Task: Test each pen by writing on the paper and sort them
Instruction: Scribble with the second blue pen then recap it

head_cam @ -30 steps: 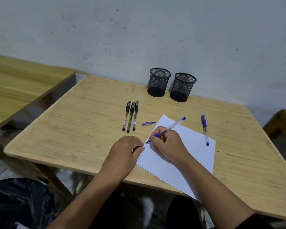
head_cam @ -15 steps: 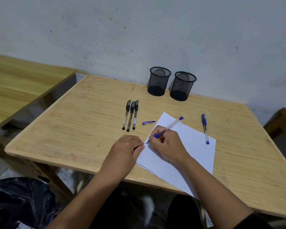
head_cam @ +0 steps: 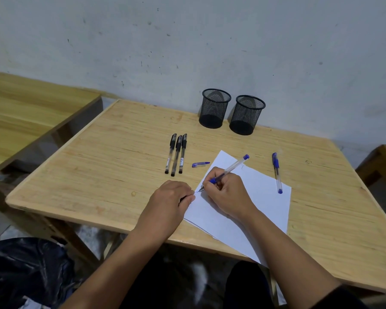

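Observation:
My right hand [head_cam: 228, 195] grips an uncapped blue pen [head_cam: 234, 167], its tip touching the left edge of the white paper [head_cam: 261, 197] where small blue marks show. Curled into a loose fist, my left hand [head_cam: 171, 202] rests on the paper's left edge. The pen's blue cap [head_cam: 200, 164] lies on the table just left of the sheet. A second blue pen [head_cam: 276, 172], capped, lies across the paper's far right corner. Three black pens [head_cam: 176, 153] lie side by side further left. Two black mesh cups [head_cam: 215, 108] [head_cam: 246, 114] stand by the wall.
The wooden table [head_cam: 98, 175] has its front edge right by my forearms. Another wooden surface [head_cam: 20, 108] sits to the left across a gap. A wooden piece [head_cam: 383, 161] stands at the right. A dark bag [head_cam: 25, 270] lies on the floor at lower left.
The blue pen in my right hand has shifted slightly while writing, and small blue marks now show at its tip. My left hand has stayed on the paper's edge.

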A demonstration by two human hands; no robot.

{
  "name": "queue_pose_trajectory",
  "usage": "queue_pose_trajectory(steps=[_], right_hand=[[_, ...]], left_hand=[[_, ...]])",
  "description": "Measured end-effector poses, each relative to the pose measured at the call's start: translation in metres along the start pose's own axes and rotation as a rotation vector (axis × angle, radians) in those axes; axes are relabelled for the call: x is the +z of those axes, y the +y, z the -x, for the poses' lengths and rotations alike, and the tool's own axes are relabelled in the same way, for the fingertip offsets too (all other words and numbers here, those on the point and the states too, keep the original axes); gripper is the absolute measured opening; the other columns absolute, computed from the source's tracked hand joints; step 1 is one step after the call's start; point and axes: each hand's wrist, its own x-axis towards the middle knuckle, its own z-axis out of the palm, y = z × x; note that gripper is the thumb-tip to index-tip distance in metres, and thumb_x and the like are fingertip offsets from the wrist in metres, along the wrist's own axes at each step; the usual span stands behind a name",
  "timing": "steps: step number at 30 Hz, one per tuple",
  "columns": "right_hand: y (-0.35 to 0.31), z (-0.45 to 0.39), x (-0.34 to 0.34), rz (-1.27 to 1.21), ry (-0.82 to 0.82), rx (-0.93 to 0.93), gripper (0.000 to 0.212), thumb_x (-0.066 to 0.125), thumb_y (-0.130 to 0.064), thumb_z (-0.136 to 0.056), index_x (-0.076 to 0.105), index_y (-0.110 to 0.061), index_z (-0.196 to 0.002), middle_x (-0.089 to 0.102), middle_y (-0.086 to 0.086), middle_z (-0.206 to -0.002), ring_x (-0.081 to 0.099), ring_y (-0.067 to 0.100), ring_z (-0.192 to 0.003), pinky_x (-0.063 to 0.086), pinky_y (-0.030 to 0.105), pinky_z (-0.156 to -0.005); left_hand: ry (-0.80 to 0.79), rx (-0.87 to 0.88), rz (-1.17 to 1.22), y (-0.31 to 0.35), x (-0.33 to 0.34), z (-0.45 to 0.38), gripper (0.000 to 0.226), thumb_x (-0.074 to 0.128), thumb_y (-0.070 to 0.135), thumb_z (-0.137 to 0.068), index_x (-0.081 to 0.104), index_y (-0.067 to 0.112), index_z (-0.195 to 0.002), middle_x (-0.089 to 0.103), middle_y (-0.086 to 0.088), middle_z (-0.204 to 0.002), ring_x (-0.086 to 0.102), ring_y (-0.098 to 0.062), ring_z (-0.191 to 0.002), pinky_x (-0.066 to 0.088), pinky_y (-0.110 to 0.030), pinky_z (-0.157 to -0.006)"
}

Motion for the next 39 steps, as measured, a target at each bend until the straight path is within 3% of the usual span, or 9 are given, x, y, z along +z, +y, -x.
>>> queue_pose_trajectory(steps=[10, 14, 16, 18, 21, 23, 27, 32, 39], right_hand=[[-0.001, 0.001, 0.000, -0.037, 0.014, -0.005, 0.012, 0.054, -0.004, -0.084, 0.062, -0.001, -0.075, 0.056, 0.009, -0.069, 0.046, 0.007, -0.057, 0.038, 0.011, -0.053], [0.002, -0.004, -0.002, -0.134, 0.155, 0.069, 0.014, 0.052, -0.004, -0.085, 0.061, 0.001, -0.075, 0.054, 0.002, -0.064, 0.046, 0.006, -0.053, 0.040, 0.013, -0.053], [0.003, -0.006, -0.004, -0.275, 0.232, 0.120, 0.017, 0.052, -0.003, -0.087, 0.062, -0.004, -0.073, 0.055, 0.002, -0.060, 0.051, 0.008, -0.052, 0.044, 0.020, -0.055], [0.003, -0.007, -0.007, -0.466, 0.264, 0.153, 0.023, 0.052, -0.002, -0.089, 0.059, -0.010, -0.069, 0.053, 0.008, -0.057, 0.050, 0.013, -0.048, 0.042, 0.025, -0.055], [0.001, -0.004, -0.016, -0.561, 0.311, 0.189, 0.020, 0.054, -0.006, -0.090, 0.061, -0.013, -0.073, 0.053, 0.005, -0.059, 0.048, 0.011, -0.051, 0.042, 0.019, -0.052], [-0.003, -0.002, -0.020, -0.470, 0.341, 0.200, 0.014, 0.056, -0.007, -0.090, 0.064, -0.014, -0.080, 0.056, 0.001, -0.066, 0.051, 0.008, -0.057, 0.042, 0.011, -0.050], [-0.008, 0.005, -0.020, -0.582, 0.305, 0.236, 0.017, 0.049, -0.006, -0.093, 0.066, -0.002, -0.094, 0.055, 0.003, -0.063, 0.050, -0.001, -0.045, 0.037, 0.009, -0.041], [-0.015, 0.000, -0.043, -0.571, 0.347, 0.166, 0.017, 0.047, -0.004, -0.091, 0.057, -0.013, -0.081, 0.061, 0.005, -0.062, 0.052, 0.007, -0.044, 0.033, 0.019, -0.039], [-0.023, -0.005, -0.048, -0.514, 0.328, 0.085, 0.016, 0.056, -0.005, -0.088, 0.057, -0.012, -0.074, 0.061, 0.005, -0.061, 0.047, 0.011, -0.047, 0.033, 0.019, -0.040]], left_hand=[[-0.010, 0.006, -0.013, -0.003, 0.002, 0.000, 0.013, 0.063, 0.016, -0.085, 0.071, 0.011, -0.093, 0.072, -0.002, -0.096, 0.060, -0.016, -0.093, 0.037, -0.019, -0.080], [-0.025, -0.021, 0.000, -0.004, 0.002, -0.004, 0.012, 0.062, 0.019, -0.085, 0.070, 0.015, -0.094, 0.070, 0.003, -0.096, 0.058, -0.010, -0.093, 0.036, -0.011, -0.079], [-0.007, -0.031, 0.011, -0.003, 0.001, -0.012, 0.012, 0.062, 0.019, -0.085, 0.069, 0.016, -0.095, 0.069, 0.004, -0.098, 0.057, -0.011, -0.095, 0.043, -0.019, -0.085], [0.040, -0.053, 0.025, 0.000, 0.000, -0.028, 0.017, 0.060, 0.020, -0.086, 0.067, 0.016, -0.101, 0.067, 0.001, -0.105, 0.056, -0.014, -0.103, 0.038, -0.020, -0.090], [0.011, -0.074, -0.040, 0.002, 0.002, -0.059, 0.025, 0.057, 0.021, -0.088, 0.062, 0.016, -0.113, 0.064, -0.004, -0.112, 0.052, -0.020, -0.108, 0.038, -0.025, -0.087], [-0.075, -0.110, -0.140, -0.004, 0.006, -0.075, 0.031, 0.056, 0.025, -0.089, 0.058, 0.018, -0.119, 0.063, -0.004, -0.114, 0.048, -0.022, -0.112, 0.043, -0.033, -0.086], [-0.190, -0.155, -0.252, -0.020, 0.012, -0.079, 0.021, 0.055, 0.025, -0.089, 0.063, 0.017, -0.107, 0.064, -0.006, -0.103, 0.051, -0.022, -0.104, 0.047, -0.036, -0.076], [-0.100, -0.091, -0.187, -0.005, 0.007, -0.096, 0.016, 0.055, 0.025, -0.090, 0.065, 0.017, -0.100, 0.064, -0.004, -0.095, 0.053, -0.020, -0.094, 0.048, -0.035, -0.073], [0.038, -0.029, 0.005, 0.014, 0.000, -0.087, 0.014, 0.056, 0.017, -0.089, 0.067, 0.019, -0.098, 0.069, 0.002, -0.092, 0.058, -0.013, -0.085, 0.047, -0.029, -0.076]])
